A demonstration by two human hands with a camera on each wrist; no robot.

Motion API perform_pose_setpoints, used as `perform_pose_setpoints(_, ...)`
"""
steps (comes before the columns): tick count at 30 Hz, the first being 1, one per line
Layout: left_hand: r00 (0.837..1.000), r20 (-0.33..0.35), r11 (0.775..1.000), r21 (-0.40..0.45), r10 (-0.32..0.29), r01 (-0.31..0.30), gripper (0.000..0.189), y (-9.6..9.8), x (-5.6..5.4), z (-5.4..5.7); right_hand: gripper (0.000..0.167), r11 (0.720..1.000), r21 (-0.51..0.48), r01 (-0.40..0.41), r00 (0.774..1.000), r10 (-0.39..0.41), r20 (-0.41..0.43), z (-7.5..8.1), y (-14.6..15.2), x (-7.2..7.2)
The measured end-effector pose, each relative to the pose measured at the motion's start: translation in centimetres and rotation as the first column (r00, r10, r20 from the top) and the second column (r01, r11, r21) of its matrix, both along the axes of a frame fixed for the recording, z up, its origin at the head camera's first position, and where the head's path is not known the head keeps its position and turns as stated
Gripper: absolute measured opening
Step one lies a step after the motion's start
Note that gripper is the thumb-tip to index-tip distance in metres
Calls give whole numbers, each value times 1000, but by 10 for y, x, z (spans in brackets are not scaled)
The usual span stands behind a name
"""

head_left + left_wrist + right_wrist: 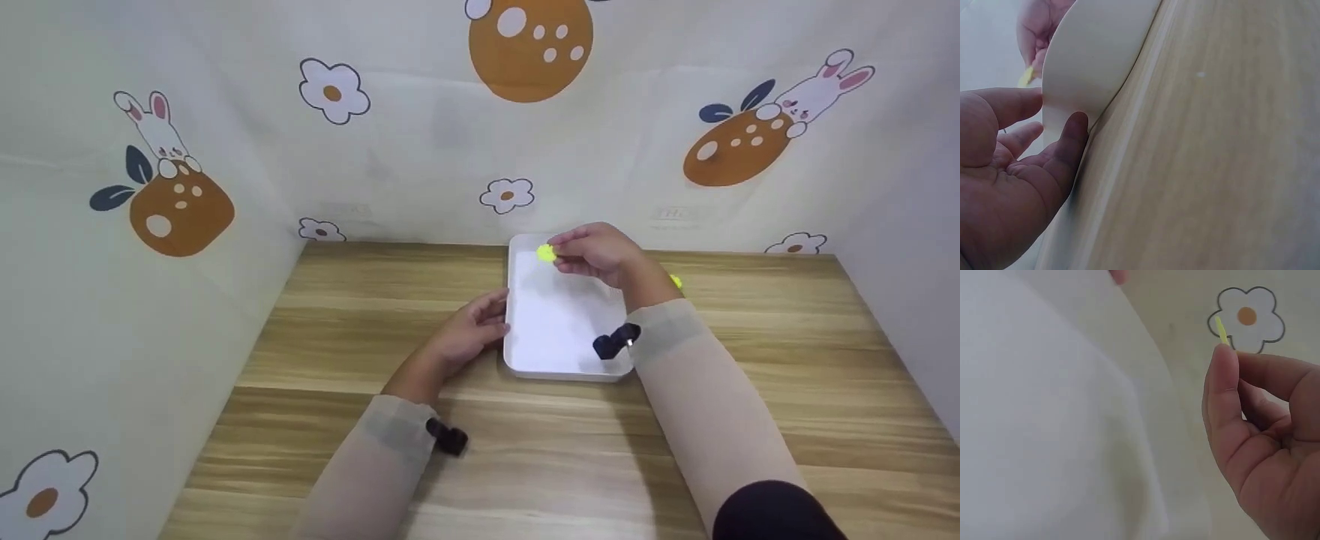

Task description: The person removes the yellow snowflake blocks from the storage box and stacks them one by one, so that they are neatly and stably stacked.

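My right hand (600,253) is above the far end of a white rectangular tray (559,330). Between thumb and fingertips it pinches a small, flat, bright yellow piece with a bumpy outline (547,253). Seen edge-on in the right wrist view, the yellow piece (1222,330) looks thin; its exact kind cannot be told. On the tray's left side, my left hand (471,330) rests its fingertips and thumb against the outer wall. The left wrist view has these fingers (1075,132) touching the pale tray wall (1092,53) without wrapping round it.
Another bright yellow piece (676,281) lies right of the tray, partly hidden behind my right wrist. The wood-grain table (360,330) meets a patterned cloth backdrop (420,165) just behind the tray. Small black cameras (616,342) stick out from both wrists.
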State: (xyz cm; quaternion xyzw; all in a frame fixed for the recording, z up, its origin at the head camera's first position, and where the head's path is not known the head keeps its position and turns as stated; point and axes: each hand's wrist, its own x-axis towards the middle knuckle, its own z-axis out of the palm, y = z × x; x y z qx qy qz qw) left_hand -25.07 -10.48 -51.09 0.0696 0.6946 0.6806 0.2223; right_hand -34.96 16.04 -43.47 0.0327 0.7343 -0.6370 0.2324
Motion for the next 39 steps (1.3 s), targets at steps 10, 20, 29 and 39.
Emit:
perform_pose_setpoints(10,1000,-25,1000,4,-4,4,68,0,0,-3,36,993,-85,83,996,-86,-33,13,44,23)
perform_pose_setpoints(20,1000,-18,1000,0,-3,3,69,1,1,-1,25,967,-178,181,981,-191,-41,0,89,43)
perform_pose_setpoints(29,999,-35,1000,0,-13,13,69,0,1,0,15,933,-225,282,954,-298,-36,-9,127,59)
perform_pose_setpoints(39,1000,-26,1000,-15,2,-3,68,-1,0,-1,12,897,-288,335,936,-352,-6,-24,148,58)
